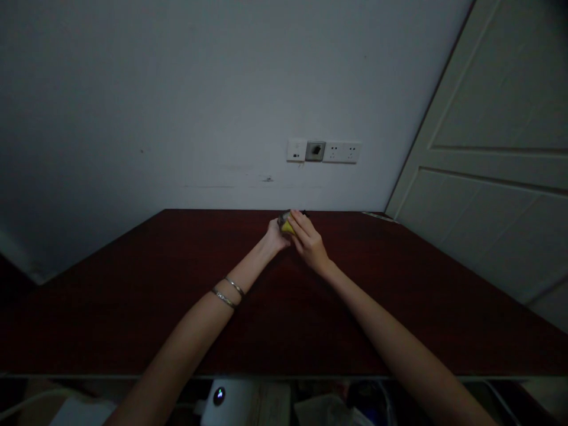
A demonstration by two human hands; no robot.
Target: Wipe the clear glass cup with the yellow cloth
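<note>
Out over the far part of the dark red tabletop, both my hands meet around a small bundle. Its near side is a soft-looking yellow thing, and a dark grey, shiny object shows behind it. Their exact kind is too small and dim to make out. My left hand, below two silver bangles, is closed around the grey object from the left. The fingers of my right hand are bent over the yellow thing from the right, pressing it against the grey object. A small black tip sticks out past the right fingers.
A pale wall with a row of sockets rises behind the table. At the right stands a white panelled door. Below the table's near edge are a white box-like device with a lit round display and several dim items.
</note>
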